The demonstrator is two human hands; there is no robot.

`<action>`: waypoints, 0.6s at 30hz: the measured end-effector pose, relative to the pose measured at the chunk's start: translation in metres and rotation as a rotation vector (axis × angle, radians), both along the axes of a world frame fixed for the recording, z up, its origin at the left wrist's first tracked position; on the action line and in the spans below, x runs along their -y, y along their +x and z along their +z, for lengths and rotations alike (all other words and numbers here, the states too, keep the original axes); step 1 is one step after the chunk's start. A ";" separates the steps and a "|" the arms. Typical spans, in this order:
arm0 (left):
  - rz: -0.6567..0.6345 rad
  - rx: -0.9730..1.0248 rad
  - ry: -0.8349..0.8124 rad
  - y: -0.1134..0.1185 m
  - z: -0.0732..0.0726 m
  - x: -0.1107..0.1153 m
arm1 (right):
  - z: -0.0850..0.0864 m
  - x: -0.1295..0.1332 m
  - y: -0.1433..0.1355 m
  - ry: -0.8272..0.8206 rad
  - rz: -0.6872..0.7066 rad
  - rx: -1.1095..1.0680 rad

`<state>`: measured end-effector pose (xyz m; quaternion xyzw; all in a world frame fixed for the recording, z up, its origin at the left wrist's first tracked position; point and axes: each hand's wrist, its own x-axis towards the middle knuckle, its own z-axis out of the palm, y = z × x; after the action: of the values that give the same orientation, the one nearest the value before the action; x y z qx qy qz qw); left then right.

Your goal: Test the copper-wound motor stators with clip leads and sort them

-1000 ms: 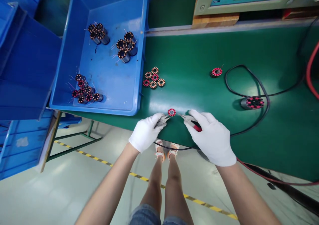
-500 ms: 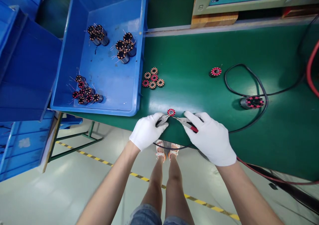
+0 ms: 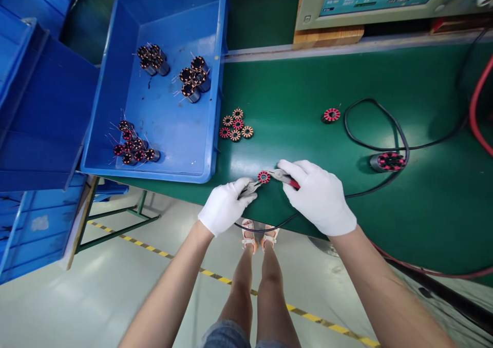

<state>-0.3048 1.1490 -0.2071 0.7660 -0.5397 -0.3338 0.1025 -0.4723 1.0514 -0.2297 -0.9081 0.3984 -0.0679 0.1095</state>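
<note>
A small wound stator ring [image 3: 264, 177] with red coils stands near the front edge of the green workbench. In a white glove, my left hand [image 3: 223, 207] is closed around metal-jawed pliers [image 3: 251, 188], whose tips meet the ring's lower left side. My right hand [image 3: 320, 196], also gloved, grips red-handled pliers [image 3: 280, 175]; their tips are at the ring's upper right side. Whether either pair of jaws pinches a wire is too small to tell.
Several stator rings [image 3: 236, 124] lie beside a blue bin [image 3: 177, 175] holding wound stators. Two more stators, one red-topped [image 3: 331, 115] and one larger [image 3: 388, 161], stand at right near a looped black cable [image 3: 375, 190]. A screened instrument [image 3: 310, 17] stands behind.
My right hand has moved up and slightly left. Its plier tips have gone from the ring's lower right to its upper right. My left hand stays nearly in place.
</note>
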 end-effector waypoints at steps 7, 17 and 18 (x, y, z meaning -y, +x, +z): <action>-0.027 0.029 0.013 -0.002 0.000 0.003 | -0.005 0.000 0.000 -0.035 0.038 -0.008; -0.013 0.044 0.063 -0.004 0.004 0.005 | -0.009 0.000 0.001 -0.067 0.031 0.014; -0.010 0.045 0.068 -0.004 0.004 0.006 | -0.010 -0.001 0.001 -0.072 0.033 0.021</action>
<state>-0.3087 1.1434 -0.2026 0.7737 -0.5341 -0.3349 0.0627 -0.4717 1.0521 -0.2392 -0.9172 0.3793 -0.0899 0.0823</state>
